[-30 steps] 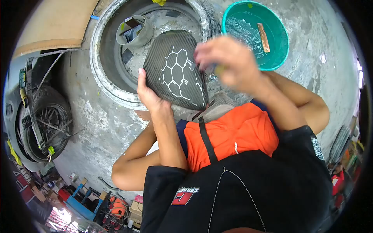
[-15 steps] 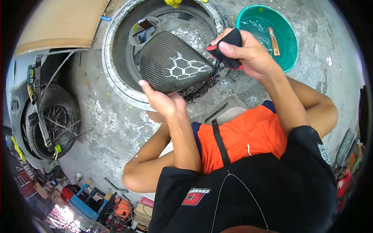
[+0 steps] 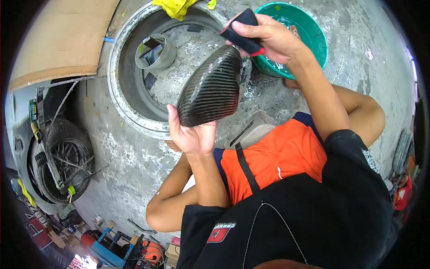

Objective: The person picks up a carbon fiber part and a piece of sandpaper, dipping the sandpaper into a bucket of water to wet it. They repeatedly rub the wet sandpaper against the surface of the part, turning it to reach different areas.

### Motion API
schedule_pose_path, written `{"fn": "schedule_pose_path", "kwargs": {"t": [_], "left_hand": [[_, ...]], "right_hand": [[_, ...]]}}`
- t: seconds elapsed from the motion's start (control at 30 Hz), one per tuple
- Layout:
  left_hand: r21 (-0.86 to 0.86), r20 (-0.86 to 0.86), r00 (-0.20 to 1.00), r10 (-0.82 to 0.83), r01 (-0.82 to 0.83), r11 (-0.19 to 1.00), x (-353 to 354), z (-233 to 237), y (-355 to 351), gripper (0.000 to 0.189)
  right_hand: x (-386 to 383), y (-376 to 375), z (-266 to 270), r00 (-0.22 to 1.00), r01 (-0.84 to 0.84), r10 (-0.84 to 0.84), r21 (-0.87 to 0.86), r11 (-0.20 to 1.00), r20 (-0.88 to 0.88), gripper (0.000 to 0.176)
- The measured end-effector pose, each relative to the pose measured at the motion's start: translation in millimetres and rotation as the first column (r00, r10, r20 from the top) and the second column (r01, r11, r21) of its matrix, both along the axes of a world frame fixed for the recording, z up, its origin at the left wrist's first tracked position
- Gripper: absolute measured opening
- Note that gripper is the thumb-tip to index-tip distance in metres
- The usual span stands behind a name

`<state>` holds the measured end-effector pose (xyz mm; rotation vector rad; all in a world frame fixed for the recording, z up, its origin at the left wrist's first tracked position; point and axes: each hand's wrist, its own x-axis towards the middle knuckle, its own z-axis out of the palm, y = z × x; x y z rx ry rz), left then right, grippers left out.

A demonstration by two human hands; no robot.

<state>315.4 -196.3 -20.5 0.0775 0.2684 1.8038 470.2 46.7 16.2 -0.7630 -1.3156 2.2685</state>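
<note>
Resting on the upturned left hand [image 3: 195,134], the glossy black carbon-weave shell [image 3: 208,89] is held up at a slant, its lower end at the palm and its upper end toward the right hand [image 3: 280,40]. Pale highlights run along its ribbed-looking surface, and a reddish tint shows at the lower right. The left hand is partly open, cupping the shell, with 1 thumb raised beside it; its other fingers are mostly hidden.

The right hand is closed around a black pad with red edging [image 3: 245,33], pinching it between thumb and fingers. The pad is near the shell's upper end; whether the fingertips there touch the shell, I cannot tell.

Behind the shell is a wide, round grey tub with a white-stained rim [image 3: 113,76]. Inside it stands 1 small off-white round container [image 3: 168,60] with dark, flat pieces in it. A bright yellow cloth [image 3: 177,6] hangs over the tub's far edge. To the right, a round teal plastic basin [image 3: 319,36] holds water and a brown strip [image 3: 294,31], partly hidden by the right hand.

Nearer the body are bright orange shorts [image 3: 273,157] and a black shirt [image 3: 286,215]. Off left, a black tyre [image 3: 67,161] lies near the grey, white-marked floor [image 3: 112,179].
</note>
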Motion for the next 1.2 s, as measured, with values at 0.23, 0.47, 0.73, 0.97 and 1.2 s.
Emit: {"fn": "schedule_pose_path", "kwargs": {"t": [0.23, 0.47, 0.73, 0.97, 1.2], "left_hand": [[0.052, 0.129, 0.987, 0.094, -0.101, 0.993, -30.0, 2.6, -12.0, 0.063], [0.118, -0.030, 0.997, 0.076, -0.072, 0.990, -23.4, 22.3, -11.1, 0.068], [-0.098, -0.548, 0.758, 0.354, -0.479, 0.872, -3.0, 18.1, -3.6, 0.051], [-0.085, -0.762, 0.528, 0.376, -0.656, 0.750, 24.1, 49.7, 10.6, 0.048], [-0.264, -0.617, 0.696, 0.366, -0.622, 0.738, -25.4, 40.6, -0.8, 0.045]], "right_hand": [[40.0, -10.1, 10.5, 0.993, 0.116, -0.109, 0.244, 0.963, -0.045, 0.033], [-1.2, -46.6, 40.1, 0.973, 0.170, -0.124, 0.238, 0.956, -0.196, 0.027], [-15.1, -76.9, 41.0, 0.926, 0.295, -0.365, 0.420, 0.859, 0.097, 0.014], [-41.2, -72.3, 5.3, 0.902, 0.429, -0.431, 0.075, 0.900, 0.008, 0.015], [9.7, -77.5, 17.9, 0.839, 0.298, -0.496, 0.574, 0.763, 0.224, 0.035]]}}
